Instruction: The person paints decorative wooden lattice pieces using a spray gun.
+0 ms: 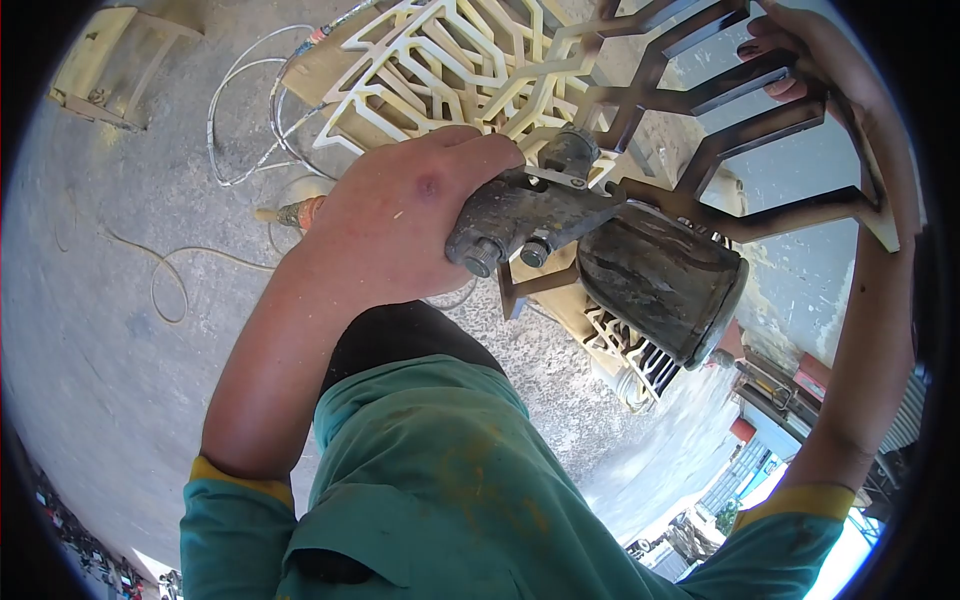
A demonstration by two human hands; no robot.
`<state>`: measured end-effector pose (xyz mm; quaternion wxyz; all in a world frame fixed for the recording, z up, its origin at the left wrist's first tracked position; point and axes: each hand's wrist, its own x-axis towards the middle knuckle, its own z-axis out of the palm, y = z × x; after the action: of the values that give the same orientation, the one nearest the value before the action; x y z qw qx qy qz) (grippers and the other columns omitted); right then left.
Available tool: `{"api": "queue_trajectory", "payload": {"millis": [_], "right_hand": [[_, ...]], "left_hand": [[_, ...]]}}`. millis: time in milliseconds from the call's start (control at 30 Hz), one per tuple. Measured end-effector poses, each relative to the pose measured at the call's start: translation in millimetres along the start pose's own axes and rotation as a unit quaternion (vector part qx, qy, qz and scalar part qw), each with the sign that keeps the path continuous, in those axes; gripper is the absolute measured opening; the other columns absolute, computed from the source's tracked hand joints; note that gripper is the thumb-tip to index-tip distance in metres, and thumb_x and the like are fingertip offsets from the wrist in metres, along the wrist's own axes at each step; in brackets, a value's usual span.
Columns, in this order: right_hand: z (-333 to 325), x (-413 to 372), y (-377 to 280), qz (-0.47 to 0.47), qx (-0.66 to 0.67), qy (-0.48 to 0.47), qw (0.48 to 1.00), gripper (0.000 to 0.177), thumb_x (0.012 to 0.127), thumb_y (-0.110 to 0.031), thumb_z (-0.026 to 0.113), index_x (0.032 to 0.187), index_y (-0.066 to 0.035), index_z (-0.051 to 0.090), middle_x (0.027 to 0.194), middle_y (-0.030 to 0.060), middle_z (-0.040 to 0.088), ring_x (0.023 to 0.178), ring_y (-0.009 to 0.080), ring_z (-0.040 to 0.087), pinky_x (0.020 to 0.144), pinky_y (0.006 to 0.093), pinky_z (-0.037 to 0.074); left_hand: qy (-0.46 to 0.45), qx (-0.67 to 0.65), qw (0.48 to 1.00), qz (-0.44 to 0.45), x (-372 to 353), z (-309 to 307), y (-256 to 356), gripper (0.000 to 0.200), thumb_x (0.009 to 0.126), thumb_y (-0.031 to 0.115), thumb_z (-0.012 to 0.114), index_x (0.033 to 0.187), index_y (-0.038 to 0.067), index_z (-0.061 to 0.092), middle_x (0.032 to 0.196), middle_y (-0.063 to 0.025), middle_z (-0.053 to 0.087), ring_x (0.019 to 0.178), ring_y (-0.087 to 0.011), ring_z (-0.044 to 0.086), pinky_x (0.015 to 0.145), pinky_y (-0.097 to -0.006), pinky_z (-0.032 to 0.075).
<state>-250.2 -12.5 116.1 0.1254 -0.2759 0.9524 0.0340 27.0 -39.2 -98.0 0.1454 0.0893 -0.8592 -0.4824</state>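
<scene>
My left hand (400,215) is wrapped around a dark, stained spray gun (540,215). The gun's metal cup (660,280) hangs to the right of its body, tilted. At the upper right my right hand (820,50) grips the edge of a lattice panel (720,150), its fingertips showing by the bars. The panel has angular bars, dark brown on much of the right part and pale towards the upper left. It is held up beyond the gun, which overlaps part of it. The gun's trigger is hidden by my left hand.
Pale lattice pieces (420,70) lie at the top centre, on brown board. Looped hoses (215,130) run over the concrete floor (120,330). A stained stand (100,70) is at the upper left. More lattice pieces (640,355) lie below the cup.
</scene>
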Motion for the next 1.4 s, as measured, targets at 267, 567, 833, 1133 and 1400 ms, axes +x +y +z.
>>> {"api": "queue_trajectory", "payload": {"millis": [267,567,833,1133,1400], "right_hand": [[5,-14,5,-0.071,0.026,-0.009,0.997,0.042,0.102,-0.017,0.040,0.108,0.020,0.060,0.094,0.0262,0.071,0.075,0.0288,0.071,0.066,0.0317,0.058],[10,-38,1,-0.115,0.011,0.012,0.993,0.044,0.103,-0.019,0.039,0.110,0.021,0.057,0.095,0.0280,0.070,0.073,0.0304,0.072,0.065,0.0331,0.058],[12,-47,-3,-0.155,-0.008,0.009,0.988,0.044,0.103,-0.020,0.042,0.110,0.021,0.057,0.095,0.0292,0.069,0.072,0.0314,0.072,0.064,0.0349,0.059],[11,-41,2,-0.142,0.015,-0.003,0.990,0.045,0.103,-0.019,0.041,0.112,0.022,0.054,0.096,0.0308,0.068,0.070,0.0336,0.071,0.062,0.0355,0.059],[5,-31,2,-0.105,0.059,-0.031,0.992,0.045,0.103,-0.019,0.041,0.112,0.023,0.054,0.096,0.0305,0.069,0.069,0.0319,0.071,0.062,0.0342,0.059]], "left_hand": [[0.027,0.009,0.999,0.021,-1,1,1,0.073,0.056,0.037,0.082,0.118,0.004,0.059,0.109,-0.0167,0.065,0.100,-0.0409,0.062,0.086,-0.0455,0.051],[-0.035,0.028,0.999,-0.008,2,-3,-1,0.069,0.057,0.033,0.085,0.115,0.004,0.060,0.105,-0.0164,0.066,0.097,-0.0407,0.062,0.083,-0.0443,0.051],[-0.063,0.067,0.996,0.001,14,-11,2,0.065,0.058,0.033,0.086,0.109,0.004,0.060,0.098,-0.0153,0.065,0.092,-0.0398,0.062,0.078,-0.0446,0.051],[-0.040,0.080,0.996,0.013,14,-13,8,0.064,0.060,0.035,0.084,0.111,0.003,0.059,0.100,-0.0157,0.065,0.093,-0.0407,0.062,0.079,-0.0453,0.051],[-0.063,0.105,0.992,-0.008,14,-16,14,0.064,0.061,0.034,0.083,0.113,0.004,0.059,0.103,-0.0153,0.065,0.095,-0.0405,0.062,0.078,-0.0455,0.051]]}}
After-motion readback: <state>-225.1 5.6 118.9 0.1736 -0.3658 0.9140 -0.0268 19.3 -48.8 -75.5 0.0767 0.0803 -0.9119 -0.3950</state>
